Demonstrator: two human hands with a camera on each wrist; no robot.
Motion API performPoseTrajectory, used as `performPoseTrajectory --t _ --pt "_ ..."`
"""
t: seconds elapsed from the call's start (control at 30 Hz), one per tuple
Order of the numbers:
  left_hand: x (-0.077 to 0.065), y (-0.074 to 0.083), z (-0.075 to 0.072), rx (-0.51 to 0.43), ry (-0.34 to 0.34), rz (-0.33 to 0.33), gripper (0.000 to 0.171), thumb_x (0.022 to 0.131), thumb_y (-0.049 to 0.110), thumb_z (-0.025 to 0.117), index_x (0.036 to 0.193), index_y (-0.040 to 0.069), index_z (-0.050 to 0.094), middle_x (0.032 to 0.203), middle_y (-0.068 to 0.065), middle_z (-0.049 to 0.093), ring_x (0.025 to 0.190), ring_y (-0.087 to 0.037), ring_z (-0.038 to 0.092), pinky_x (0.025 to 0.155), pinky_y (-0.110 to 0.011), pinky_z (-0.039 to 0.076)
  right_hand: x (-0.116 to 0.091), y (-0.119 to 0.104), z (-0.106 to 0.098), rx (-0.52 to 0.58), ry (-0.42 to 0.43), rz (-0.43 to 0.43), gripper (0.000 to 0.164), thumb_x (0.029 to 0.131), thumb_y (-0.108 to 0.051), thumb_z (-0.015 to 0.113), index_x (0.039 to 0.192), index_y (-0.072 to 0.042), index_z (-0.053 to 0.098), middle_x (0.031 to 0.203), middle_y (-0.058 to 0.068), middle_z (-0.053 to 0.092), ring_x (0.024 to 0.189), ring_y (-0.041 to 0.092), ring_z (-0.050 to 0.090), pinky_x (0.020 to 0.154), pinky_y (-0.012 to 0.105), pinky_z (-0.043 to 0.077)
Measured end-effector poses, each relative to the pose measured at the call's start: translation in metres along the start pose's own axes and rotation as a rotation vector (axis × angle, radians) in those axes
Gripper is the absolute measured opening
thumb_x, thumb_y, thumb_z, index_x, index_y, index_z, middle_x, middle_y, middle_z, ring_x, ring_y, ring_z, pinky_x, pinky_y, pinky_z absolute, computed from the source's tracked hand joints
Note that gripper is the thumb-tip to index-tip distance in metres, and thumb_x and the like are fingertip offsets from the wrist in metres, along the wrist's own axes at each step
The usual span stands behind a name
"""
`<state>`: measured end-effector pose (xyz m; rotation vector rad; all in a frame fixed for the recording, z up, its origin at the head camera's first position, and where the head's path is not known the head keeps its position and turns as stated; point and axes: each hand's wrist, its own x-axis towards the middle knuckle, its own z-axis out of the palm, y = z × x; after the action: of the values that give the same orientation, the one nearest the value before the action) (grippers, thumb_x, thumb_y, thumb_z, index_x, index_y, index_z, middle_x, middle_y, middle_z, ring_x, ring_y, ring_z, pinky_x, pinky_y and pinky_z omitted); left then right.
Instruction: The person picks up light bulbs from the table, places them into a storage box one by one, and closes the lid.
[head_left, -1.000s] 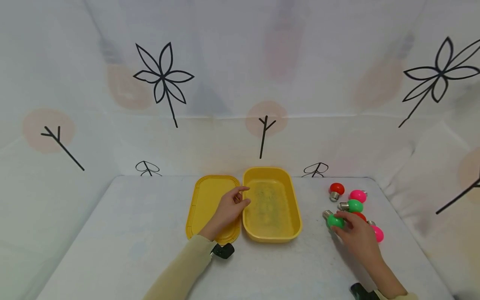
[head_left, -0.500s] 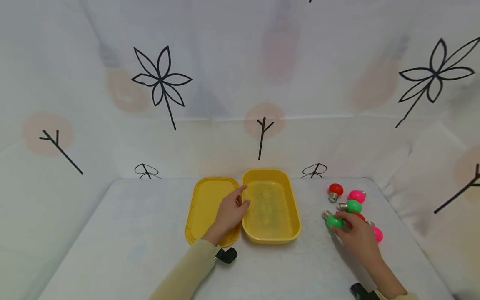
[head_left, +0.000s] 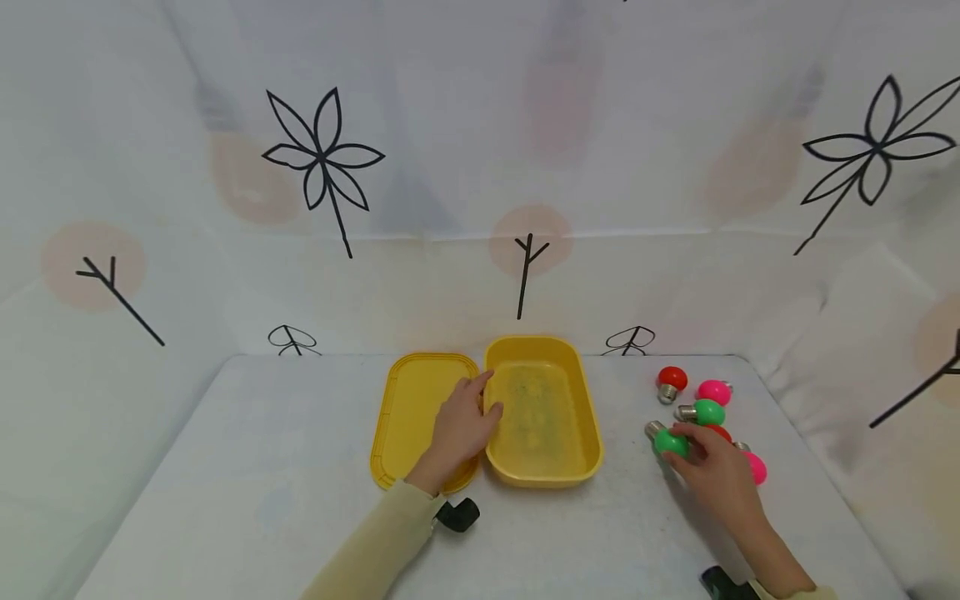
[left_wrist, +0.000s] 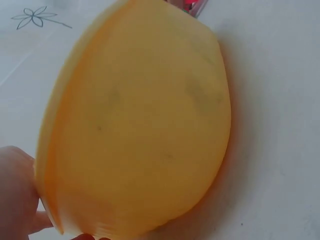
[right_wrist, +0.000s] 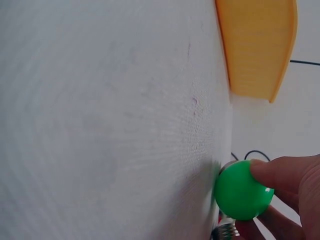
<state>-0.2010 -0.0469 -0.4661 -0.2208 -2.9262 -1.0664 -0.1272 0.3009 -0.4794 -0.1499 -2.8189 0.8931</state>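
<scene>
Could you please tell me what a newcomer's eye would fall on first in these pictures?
Probably the bright yellow container near the middle of the white table, with a flat yellow lid left of it. Next come the red, pink and green bulbs on the right, where the person's right grip pinches a green bulb. Bold black flower drawings mark the pale backdrop behind.

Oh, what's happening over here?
Someone is handling colored bulbs at a table. Their right hand pinches a green bulb, while their left hand touches the left rim of a yellow container. A yellow lid lies to the container's left. The other bulbs, red, pink and green, lie on the right side of the table.
</scene>
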Motion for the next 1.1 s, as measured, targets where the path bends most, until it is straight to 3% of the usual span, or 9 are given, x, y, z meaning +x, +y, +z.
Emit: performPoseTrajectory --t 0.13,0.37,0.43,0.57,0.6,0.67,0.77,1.0,1.1 --pt "-0.005 0.002 0.002 0.028 0.005 -0.002 0.057 0.096 0.035 0.06 0.149 0.019 0.047 0.116 -0.006 0.054 0.075 -0.018 0.05 0.066 -0.033 0.045 -0.001 0.0 -0.001 0.008 -0.004 -0.006 0.045 0.081 -0.014 0.083 0.119 -0.002 0.065 0.114 0.021 0.063 0.094 0.031 0.055 0.064 0.029 0.052" --pt "-0.009 0.001 0.01 -0.006 0.046 -0.01 0.05 0.099 0.03 0.056 0.148 0.022 0.046 0.114 -0.008 0.055 0.066 -0.019 0.049 0.059 -0.034 0.042 0.0 0.002 0.003 -0.006 0.015 -0.006 0.041 0.082 -0.013 0.082 0.119 -0.003 0.065 0.117 0.021 0.063 0.096 0.032 0.057 0.076 0.047 0.055" --pt "-0.01 0.001 0.011 -0.009 0.049 -0.023 0.049 0.1 0.03 0.054 0.148 0.023 0.045 0.12 -0.008 0.058 0.078 -0.023 0.058 0.068 -0.038 0.048 0.0 0.002 0.004 -0.006 0.018 -0.01 0.041 0.082 -0.013 0.082 0.118 -0.002 0.066 0.116 0.021 0.064 0.095 0.031 0.057 0.075 0.046 0.055" --pt "-0.01 0.001 0.012 -0.001 0.018 -0.053 0.047 0.102 0.032 0.049 0.148 0.026 0.043 0.091 -0.005 0.064 0.071 -0.024 0.06 0.062 -0.039 0.047 -0.001 0.002 0.002 -0.006 0.018 -0.014 0.043 0.082 -0.015 0.082 0.119 -0.002 0.065 0.115 0.021 0.064 0.093 0.031 0.057 0.069 0.029 0.052" --pt "-0.01 0.001 0.012 -0.003 0.005 -0.061 0.046 0.103 0.033 0.048 0.147 0.026 0.042 0.083 -0.004 0.062 0.067 -0.023 0.059 0.059 -0.038 0.046 -0.001 0.002 0.002 -0.004 0.014 -0.01 0.043 0.083 -0.015 0.082 0.12 -0.001 0.065 0.115 0.021 0.064 0.093 0.03 0.057 0.068 0.026 0.051" --pt "-0.01 0.0 0.013 -0.006 -0.023 -0.064 0.042 0.103 0.033 0.046 0.145 0.027 0.044 0.064 -0.002 0.049 0.05 -0.019 0.046 0.048 -0.033 0.036 -0.001 0.002 0.001 -0.002 0.011 -0.005 0.043 0.083 -0.016 0.082 0.12 -0.002 0.065 0.114 0.021 0.064 0.092 0.029 0.056 0.065 0.021 0.047" --pt "-0.009 0.0 0.012 -0.016 -0.058 -0.067 0.039 0.105 0.034 0.043 0.143 0.028 0.046 0.059 -0.001 0.046 0.045 -0.018 0.043 0.045 -0.031 0.034 -0.002 0.0 0.0 0.0 0.006 -0.001 0.043 0.083 -0.015 0.082 0.119 -0.002 0.065 0.113 0.02 0.064 0.091 0.029 0.056 0.065 0.023 0.048" --pt "-0.007 -0.001 0.012 -0.021 -0.11 -0.062 0.04 0.106 0.037 0.038 0.144 0.029 0.042 0.056 -0.003 0.047 0.043 -0.02 0.043 0.044 -0.032 0.035 0.001 0.001 -0.001 0.012 -0.034 0.004 0.046 0.082 -0.015 0.083 0.12 0.0 0.063 0.115 0.024 0.063 0.094 0.038 0.062 0.068 0.043 0.058" --pt "-0.006 -0.003 0.012 -0.032 -0.131 -0.053 0.04 0.106 0.037 0.037 0.145 0.029 0.04 0.056 -0.002 0.046 0.043 -0.019 0.043 0.044 -0.032 0.035 0.002 0.001 -0.002 0.02 -0.056 0.013 0.047 0.082 -0.014 0.083 0.121 0.001 0.062 0.116 0.024 0.062 0.095 0.04 0.063 0.069 0.044 0.058"
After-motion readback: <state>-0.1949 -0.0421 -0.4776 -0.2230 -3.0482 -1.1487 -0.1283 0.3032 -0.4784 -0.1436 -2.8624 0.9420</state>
